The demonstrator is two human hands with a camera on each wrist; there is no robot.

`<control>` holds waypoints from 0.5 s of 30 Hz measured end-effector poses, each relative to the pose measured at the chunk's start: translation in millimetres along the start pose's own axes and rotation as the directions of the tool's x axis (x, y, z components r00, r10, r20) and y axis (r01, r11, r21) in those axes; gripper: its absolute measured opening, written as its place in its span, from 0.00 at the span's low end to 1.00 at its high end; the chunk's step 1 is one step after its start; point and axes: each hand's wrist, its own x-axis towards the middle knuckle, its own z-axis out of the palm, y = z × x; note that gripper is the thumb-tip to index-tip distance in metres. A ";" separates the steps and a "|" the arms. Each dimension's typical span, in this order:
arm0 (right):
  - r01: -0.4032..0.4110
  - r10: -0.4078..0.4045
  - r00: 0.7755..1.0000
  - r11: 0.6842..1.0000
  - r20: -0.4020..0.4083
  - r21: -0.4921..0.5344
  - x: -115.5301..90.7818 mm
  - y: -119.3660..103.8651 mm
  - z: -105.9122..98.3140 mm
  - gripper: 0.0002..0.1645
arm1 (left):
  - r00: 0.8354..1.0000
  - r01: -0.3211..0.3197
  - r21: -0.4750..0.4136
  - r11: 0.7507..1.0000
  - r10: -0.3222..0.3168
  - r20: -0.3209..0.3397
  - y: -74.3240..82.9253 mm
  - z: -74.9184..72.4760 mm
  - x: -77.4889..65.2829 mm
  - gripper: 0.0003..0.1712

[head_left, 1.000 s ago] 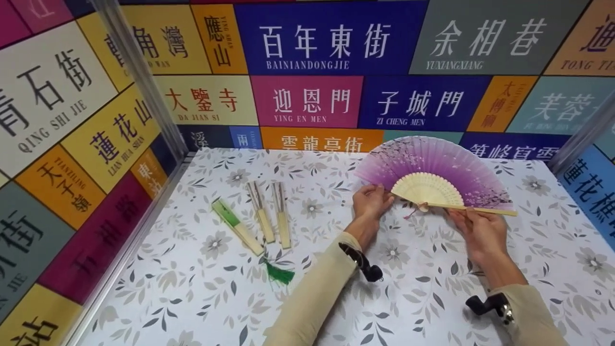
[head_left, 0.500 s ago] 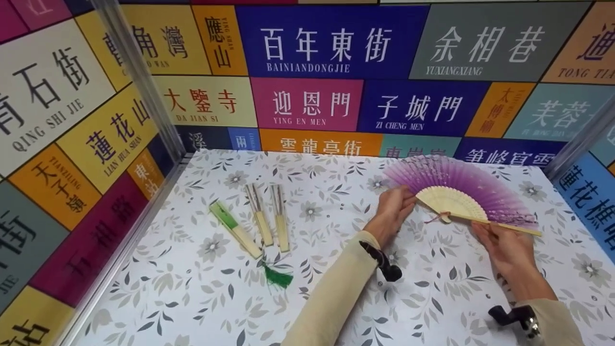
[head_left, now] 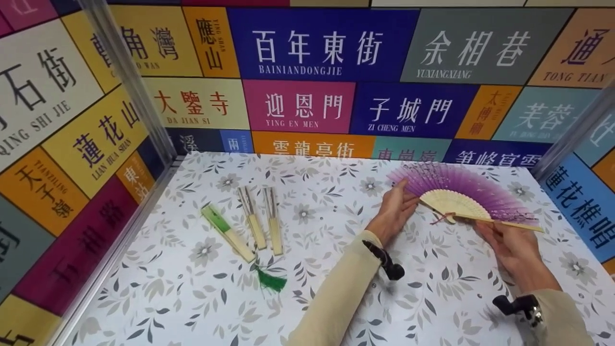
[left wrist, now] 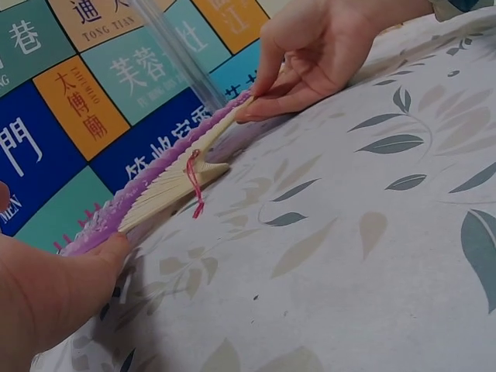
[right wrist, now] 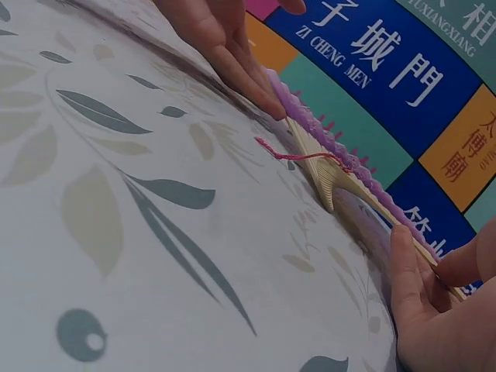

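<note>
A purple folding fan (head_left: pixel 463 181) with pale ribs and a small red cord lies spread at the table's far right. My left hand (head_left: pixel 395 211) is at its left end; in the right wrist view, straight left fingers (right wrist: pixel 248 81) touch the fan's edge while the thumb stands apart from it. At the other end, my right hand (head_left: pixel 516 247) pinches the pale outer guard between thumb and fingers, also visible in the left wrist view, where the red cord (left wrist: pixel 195 182) dangles from the pivot. The fan's underside is hidden.
Left of the hands lie a closed green folding fan (head_left: pixel 227 232) with a green tassel (head_left: pixel 270 279) and two closed fans, one (head_left: pixel 252 218) beside the other (head_left: pixel 273 221). A floral cloth (head_left: pixel 336 269) covers the table; printed sign panels (head_left: pixel 312 43) stand behind.
Both hands and the fan have moved right and toward the person, and the fan now lies lower. The left fingers have loosened, with the thumb lifting off the fan's edge.
</note>
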 end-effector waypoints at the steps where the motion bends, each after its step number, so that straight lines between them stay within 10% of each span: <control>1: -0.004 0.004 1.000 1.000 -0.005 0.000 1.1 -0.8 0.0 0.16 | 1.000 -0.003 0.002 1.000 0.003 0.005 -0.4 -0.8 0.0 0.38; 15: -0.037 0.040 0.998 0.997 -0.045 0.071 11.2 -14.9 -5.7 0.28 | 0.993 -0.019 -0.023 1.000 0.022 0.114 18.8 -7.7 -11.2 0.44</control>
